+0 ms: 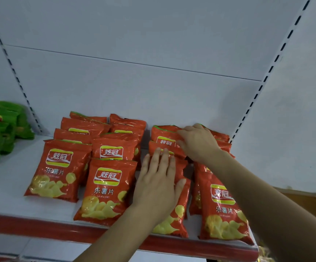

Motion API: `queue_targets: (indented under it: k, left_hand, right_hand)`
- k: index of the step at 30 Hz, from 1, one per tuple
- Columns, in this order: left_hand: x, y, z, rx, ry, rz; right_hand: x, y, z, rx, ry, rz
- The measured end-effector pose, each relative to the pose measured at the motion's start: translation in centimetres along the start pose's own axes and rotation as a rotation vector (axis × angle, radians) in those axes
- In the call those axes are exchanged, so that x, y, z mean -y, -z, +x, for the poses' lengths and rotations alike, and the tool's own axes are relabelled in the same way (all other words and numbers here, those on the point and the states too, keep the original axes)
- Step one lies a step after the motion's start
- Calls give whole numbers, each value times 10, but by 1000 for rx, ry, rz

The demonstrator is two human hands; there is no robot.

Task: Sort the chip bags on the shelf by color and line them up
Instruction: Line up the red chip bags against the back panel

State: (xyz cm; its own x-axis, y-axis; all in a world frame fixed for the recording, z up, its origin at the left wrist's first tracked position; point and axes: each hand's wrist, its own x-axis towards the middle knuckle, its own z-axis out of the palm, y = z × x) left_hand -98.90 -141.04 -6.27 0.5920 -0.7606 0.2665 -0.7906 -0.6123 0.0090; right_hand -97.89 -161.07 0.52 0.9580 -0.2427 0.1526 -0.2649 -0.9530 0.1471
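Several red chip bags lie in rows on the white shelf (6, 188). My left hand (158, 184) rests flat, fingers straight, on the front bag of the third row (176, 218). My right hand (197, 143) reaches further back and grips the top edge of a red bag (164, 136) near the shelf's back wall, fingers curled over it. Other red bags sit to the left (106, 190) and to the right (222, 210). Green chip bags (0, 129) are piled at the far left.
The shelf has a red front lip (40, 226) and a white back panel. Slotted uprights (263, 84) stand at either side. Bare shelf surface shows between the green pile and the red rows. A lower shelf edge shows at the bottom.
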Motion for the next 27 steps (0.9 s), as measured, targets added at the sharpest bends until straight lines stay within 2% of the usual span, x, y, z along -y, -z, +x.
queue_targets:
  k: [5,9,15,18,21,27]
  left_hand:
    - [-1,-6,19,128,-10,43]
    - [-1,-14,17,134,8,35]
    - [1,-15,19,136,0,-12]
    - [0,-15,18,121,15,-27]
    - [0,-17,18,114,33,-33]
    - [1,-20,18,134,39,-34]
  right_hand:
    - [-2,-4,17,-5,14,74]
    - [-2,-11,19,-4,89,75]
    - [-13,2,18,-110,95,194]
    - [-9,-1,14,-39,195,90]
    - [-7,3,14,55,217,63]
    - [-2,8,19,33,217,53]
